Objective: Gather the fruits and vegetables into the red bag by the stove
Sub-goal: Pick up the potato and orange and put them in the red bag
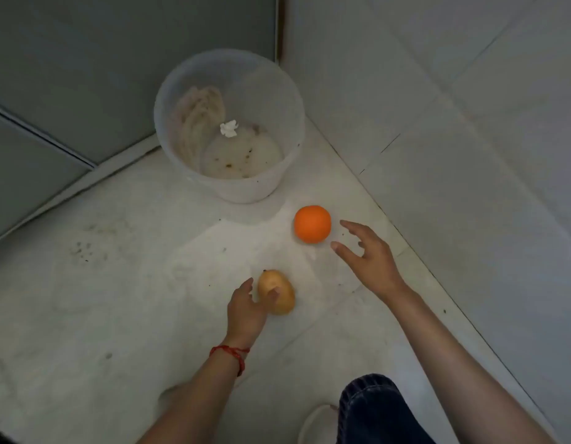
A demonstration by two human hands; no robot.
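Down on the pale floor (101,315) we go, and the left hand (245,310) is right at the potato (282,294): thumb laid on its near-left face, the other fingers reaching past its left side, loosely spread rather than wrapped round it. That potato lies on the floor with its long axis running from far-left to near-right, just right of the palm. A red string bracelet (229,352) circles the left wrist.

Over to the right hand (369,257), fingers spread wide and slightly bent, holding nothing. The orange (312,224) sits on the floor just left of those fingertips, a narrow gap between fruit and fingers, no contact. Orange and potato lie apart, the orange farther away and to the right.

Beyond the orange stands a translucent plastic bucket (168,100), tucked into the corner where the grey panel (85,75) meets the tiled wall (454,107). Inside it, a white crumpled scrap (229,128) and brownish smears; what the smears are I cannot tell.

At the bottom edge, a dark trouser leg (370,408) and a pale shoe (316,424) are cut off by the frame.
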